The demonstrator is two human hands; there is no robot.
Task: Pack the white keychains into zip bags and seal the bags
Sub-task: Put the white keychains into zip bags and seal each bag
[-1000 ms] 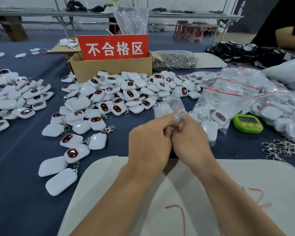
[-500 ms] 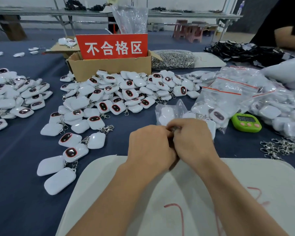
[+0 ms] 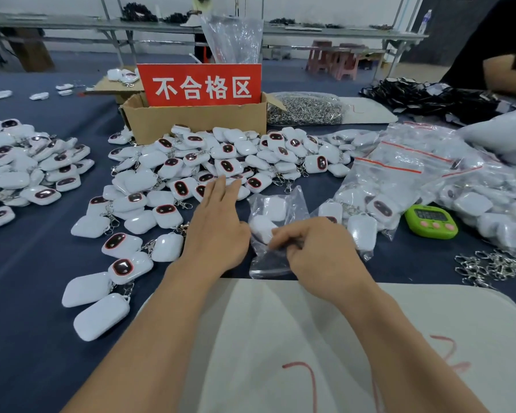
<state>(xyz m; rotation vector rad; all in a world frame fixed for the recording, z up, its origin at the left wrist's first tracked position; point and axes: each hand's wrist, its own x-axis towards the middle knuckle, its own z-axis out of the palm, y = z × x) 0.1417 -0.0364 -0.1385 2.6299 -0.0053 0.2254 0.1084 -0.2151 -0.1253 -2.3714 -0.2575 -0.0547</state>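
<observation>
A small clear zip bag (image 3: pixel 276 216) with white keychains inside lies on the blue table just past the white mat. My right hand (image 3: pixel 319 251) pinches the bag's near end with curled fingers. My left hand (image 3: pixel 218 225) is stretched out with straight fingers over the pile of loose white keychains (image 3: pixel 221 162) in the middle of the table, fingertips at the pile's near edge. More loose keychains (image 3: pixel 102 314) lie to the left of my left forearm.
A cardboard box (image 3: pixel 197 120) with a red sign stands behind the pile. Filled zip bags (image 3: pixel 399 174) heap at the right beside a green timer (image 3: pixel 431 220) and metal clasps (image 3: pixel 489 265). Another keychain pile (image 3: pixel 27 171) lies far left. A person's arm (image 3: pixel 507 73) is at the back right.
Both hands held the bag together earlier. My left hand has let go and reached forward to the keychain pile, while the right hand lowered the bag onto the table.
</observation>
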